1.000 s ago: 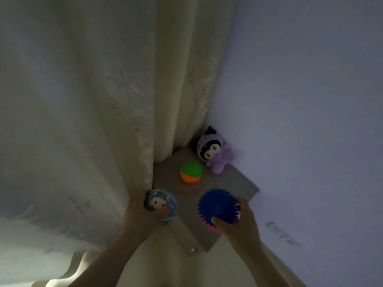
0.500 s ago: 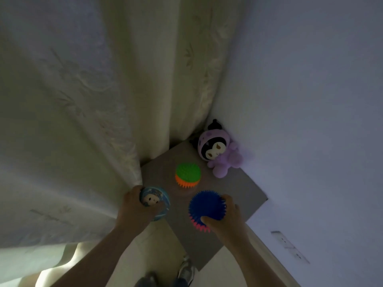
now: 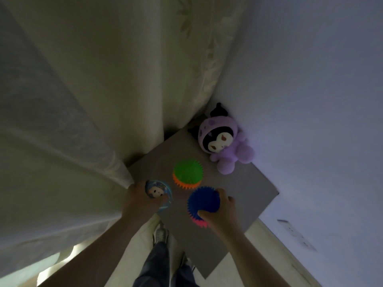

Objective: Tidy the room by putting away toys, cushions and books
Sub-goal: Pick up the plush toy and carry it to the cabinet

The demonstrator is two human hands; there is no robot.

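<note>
My left hand [image 3: 138, 201] grips a small light-blue ball with a cartoon face [image 3: 159, 193] at the left edge of a grey mat [image 3: 244, 195]. My right hand [image 3: 222, 212] holds a blue spiky ball with a pink underside [image 3: 203, 201] over the middle of the mat. Just beyond both hands a green and orange spiky ball [image 3: 188, 172] rests on the mat. A purple plush doll [image 3: 224, 145] sits in the far corner, leaning against the wall.
A cream curtain [image 3: 103, 100] hangs on the left, its hem touching my left hand. A pale wall [image 3: 310, 100] closes the right side, with a socket [image 3: 296, 235] low down. My legs and shoes [image 3: 160, 235] stand at the mat's near edge.
The view has tilted down and come closer to the corner. Both hands keep hold of their balls; the blue spiky ball has shifted slightly nearer the green and orange one.
</note>
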